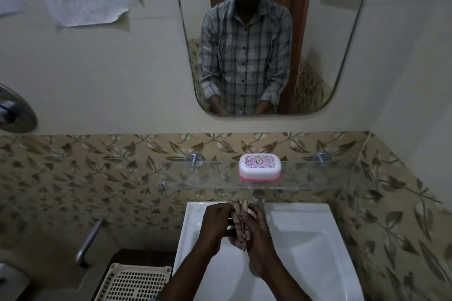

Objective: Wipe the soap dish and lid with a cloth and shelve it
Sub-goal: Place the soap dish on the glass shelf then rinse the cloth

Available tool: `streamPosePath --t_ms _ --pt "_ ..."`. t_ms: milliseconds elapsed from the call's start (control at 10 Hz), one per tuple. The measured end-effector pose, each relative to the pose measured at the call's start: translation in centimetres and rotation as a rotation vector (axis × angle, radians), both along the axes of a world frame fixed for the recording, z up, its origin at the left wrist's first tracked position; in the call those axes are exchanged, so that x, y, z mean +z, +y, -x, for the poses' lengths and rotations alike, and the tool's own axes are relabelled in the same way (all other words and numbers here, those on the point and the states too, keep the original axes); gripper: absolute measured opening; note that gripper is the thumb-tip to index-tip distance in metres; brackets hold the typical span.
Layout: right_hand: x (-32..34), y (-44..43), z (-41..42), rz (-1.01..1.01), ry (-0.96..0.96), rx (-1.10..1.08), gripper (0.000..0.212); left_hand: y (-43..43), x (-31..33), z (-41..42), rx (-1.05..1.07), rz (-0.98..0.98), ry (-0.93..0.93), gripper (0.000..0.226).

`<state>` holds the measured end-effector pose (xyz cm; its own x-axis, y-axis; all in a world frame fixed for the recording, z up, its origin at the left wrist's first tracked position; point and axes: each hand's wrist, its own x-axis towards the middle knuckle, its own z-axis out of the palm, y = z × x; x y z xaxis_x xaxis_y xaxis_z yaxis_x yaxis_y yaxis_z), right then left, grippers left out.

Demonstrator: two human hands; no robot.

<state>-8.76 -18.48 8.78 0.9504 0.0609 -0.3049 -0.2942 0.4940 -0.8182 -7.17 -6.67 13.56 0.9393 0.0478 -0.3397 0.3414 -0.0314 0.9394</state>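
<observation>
A white soap dish with a patterned pink lid sits closed on the glass shelf above the basin, right of centre. Below it, over the white sink, my left hand and my right hand are pressed together around a bunched striped brown cloth. Both hands grip the cloth, and much of it is hidden between my palms. Neither hand touches the soap dish.
A mirror hangs on the wall above the shelf. The tap stands just behind my hands. A cream perforated basket lies left of the sink, with a metal pipe above it. Leaf-patterned tiles line the wall.
</observation>
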Motion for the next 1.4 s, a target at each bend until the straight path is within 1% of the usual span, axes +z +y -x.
streamPosePath --t_ms 100,200,300,400,500,600,700,800,900,1000,1100,1200,1300,1400 --pt "0.1 -0.2 0.2 -0.072 0.094 0.047 0.036 0.1 -0.6 0.4 0.007 -0.079 -0.003 0.036" --pt "-0.6 -1.4 -0.1 -0.034 0.206 0.021 0.031 3.0 -1.1 0.0 0.128 0.092 0.082 0.041" --pt "-0.7 -2.2 -0.3 -0.007 0.228 -0.018 0.025 6.1 -1.6 0.0 0.151 0.426 0.226 0.048" --pt "-0.1 -1.7 -0.9 0.023 0.260 0.050 0.030 9.4 -3.3 1.8 0.059 0.458 0.353 0.036" --pt "0.2 -0.4 -1.8 0.100 0.270 0.126 0.026 11.6 -4.2 2.5 0.076 0.298 0.330 0.026" --pt "-0.4 3.5 -3.0 0.207 0.279 0.260 0.025 17.0 -4.3 2.6 0.115 0.230 0.339 0.022" --pt "-1.0 6.9 -3.5 0.230 0.294 0.336 0.025 21.2 -4.2 2.7 0.121 0.253 0.393 0.023" --pt "-2.7 14.3 -3.6 0.254 0.295 0.423 0.032 28.2 -6.1 3.4 0.206 0.205 0.360 0.020" --pt "-5.2 19.5 -2.7 0.318 0.329 0.436 0.037 32.5 -8.9 4.2 0.320 0.034 0.349 0.026" --pt "-11.6 26.7 -0.4 0.416 0.367 0.393 0.046 36.9 -15.3 5.6 0.400 -0.288 0.362 0.023" --pt "-16.0 30.2 1.0 0.418 0.431 0.312 0.041 38.2 -19.9 6.2 0.440 -0.396 0.351 0.023" --pt "-22.0 33.3 1.9 0.443 0.558 0.214 0.041 39.3 -27.0 6.9 0.465 -0.524 0.337 0.024" --pt "-26.0 34.1 1.9 0.558 0.555 0.181 0.049 39.5 -30.9 7.1 0.469 -0.538 0.343 0.026" --pt "-30.8 35.7 1.8 0.658 0.551 0.182 0.041 40.2 -35.7 6.3 0.491 -0.541 0.303 0.023"
